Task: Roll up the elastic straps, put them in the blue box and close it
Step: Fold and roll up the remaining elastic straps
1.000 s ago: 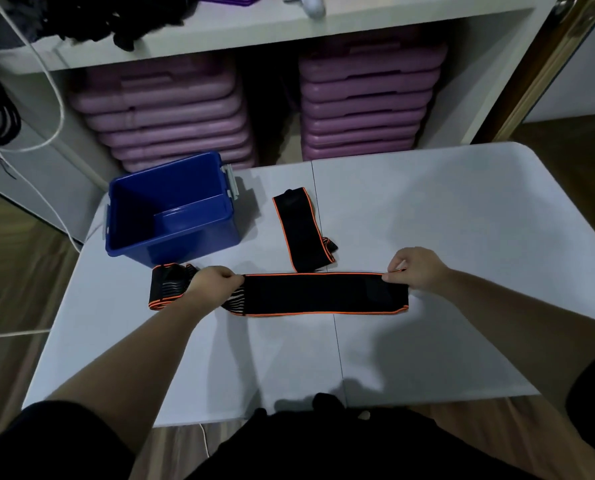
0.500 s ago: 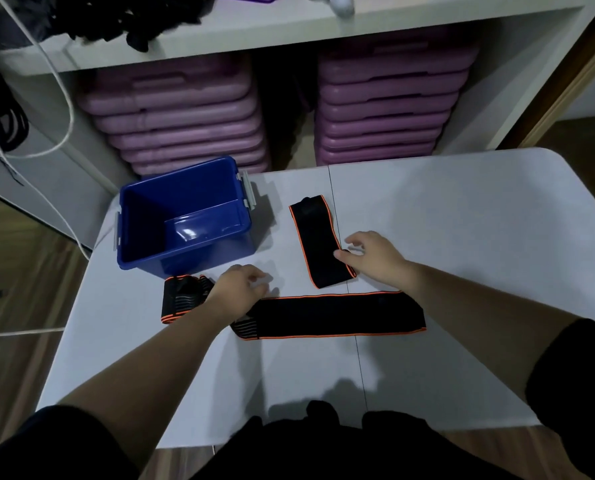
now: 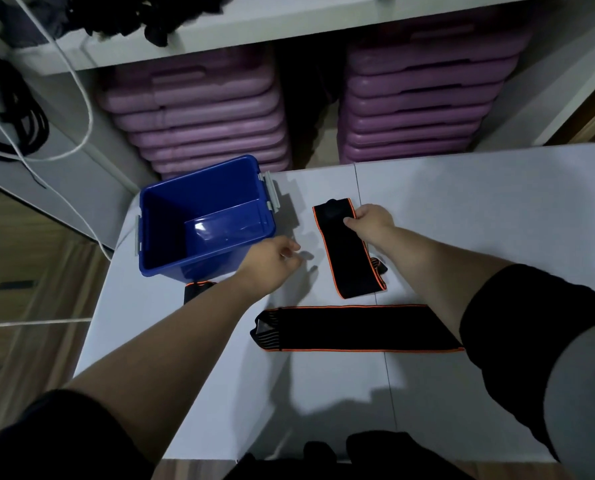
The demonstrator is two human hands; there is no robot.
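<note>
Head view. A white folding table (image 3: 462, 209) fills the middle, with a seam running from far to near down its centre. On its far left part stands the blue box (image 3: 171, 237), open and with nothing visible inside; grey latches hang at its left and right rims, and no lid shows. Behind the table is a white shelf unit (image 3: 289, 26) holding two stacks of purple cases (image 3: 202, 109), one left and one right. A dark heap lies on the upper shelf, and white and black cables hang at far left.

Three black elastic straps with orange edges are in sight. The long strap (image 3: 355, 327) lies flat across the near middle, left to right, its right end running under the right forearm. The short strap (image 3: 349, 251) lies lengthwise, far to near, just right of the box and apart from the long one. The third strap (image 3: 199, 289) shows only a small part, just in front of the box's near wall, the rest covered by the left forearm.

The right hand (image 3: 372, 221) pinches the far right edge of the short strap. The left hand (image 3: 272, 261) hovers between box and short strap, fingers loosely curled and grasping nothing.
</note>
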